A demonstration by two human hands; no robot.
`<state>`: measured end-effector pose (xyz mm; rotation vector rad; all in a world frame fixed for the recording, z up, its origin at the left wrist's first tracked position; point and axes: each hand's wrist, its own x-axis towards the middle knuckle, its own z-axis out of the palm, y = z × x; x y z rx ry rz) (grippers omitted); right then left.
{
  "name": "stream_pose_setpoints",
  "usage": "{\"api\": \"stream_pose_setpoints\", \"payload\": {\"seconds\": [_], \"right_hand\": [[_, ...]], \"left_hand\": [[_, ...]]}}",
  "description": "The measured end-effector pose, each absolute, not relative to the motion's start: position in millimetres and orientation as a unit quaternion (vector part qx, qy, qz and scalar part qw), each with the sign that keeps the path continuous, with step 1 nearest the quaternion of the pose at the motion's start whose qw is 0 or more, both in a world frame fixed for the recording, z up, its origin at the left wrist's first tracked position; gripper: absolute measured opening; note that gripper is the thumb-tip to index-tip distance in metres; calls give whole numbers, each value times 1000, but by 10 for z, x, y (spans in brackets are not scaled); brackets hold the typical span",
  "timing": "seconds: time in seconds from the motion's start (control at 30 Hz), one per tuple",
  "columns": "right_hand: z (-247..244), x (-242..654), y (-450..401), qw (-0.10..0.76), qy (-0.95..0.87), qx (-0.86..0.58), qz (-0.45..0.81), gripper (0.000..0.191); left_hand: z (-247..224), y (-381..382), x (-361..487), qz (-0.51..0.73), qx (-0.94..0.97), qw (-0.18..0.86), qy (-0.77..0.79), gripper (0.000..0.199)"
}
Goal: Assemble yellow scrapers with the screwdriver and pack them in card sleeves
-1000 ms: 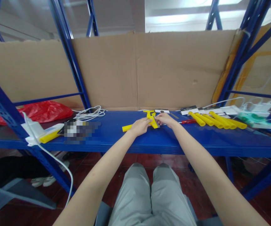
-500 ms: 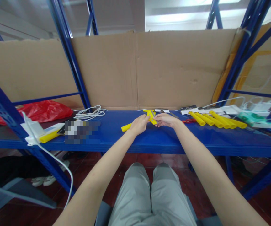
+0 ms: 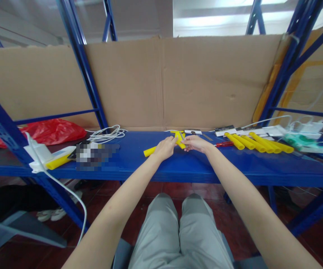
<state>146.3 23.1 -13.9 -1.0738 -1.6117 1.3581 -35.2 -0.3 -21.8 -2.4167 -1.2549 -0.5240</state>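
Note:
My left hand [image 3: 165,147] is closed around a yellow tubular piece [image 3: 149,151], whose end sticks out to the left. Past its fingertips shows a flat yellow part [image 3: 180,139], angled forward; whether it joins the tube is hidden by the hand. My right hand [image 3: 194,143] has its thumb and fingers pinched at this flat part's right side, by a thin greyish piece too small to name. Just behind lie a black-and-white card [image 3: 193,132] and a grey strip [image 3: 207,137]. A red tool [image 3: 224,144] rests right of my right hand.
Several yellow tubes [image 3: 258,142] lie on white-and-black packaging at the right. Coiled white cable [image 3: 109,133], a red plastic bag [image 3: 56,129] and another yellow tube [image 3: 58,162] are at the left. Cardboard [image 3: 178,82] backs the blue shelf [image 3: 133,164]; blue posts [image 3: 87,67] flank it.
Both hands stay in nearly the same place around the yellow part. The right fingers have shifted very slightly at its edge, and the flat yellow part is turned a little.

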Motion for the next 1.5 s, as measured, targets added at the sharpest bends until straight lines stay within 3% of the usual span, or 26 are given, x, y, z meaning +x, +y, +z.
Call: {"api": "stream_pose_setpoints", "payload": {"seconds": [0.43,0.93,1.5], "right_hand": [[-121,1442,145,334,-660,-462,489,26],[-142,1428,141,287,-683,-473,476,25],[-139,1428,162,290,-657,-437,541,23]], "left_hand": [[-202,-30,-386,-157,-877,178,-419,40],[-231,-18,-341,-107,-868,181,-451,45],[-164,-91,-314,-80,-856,223,-460,37]]}}
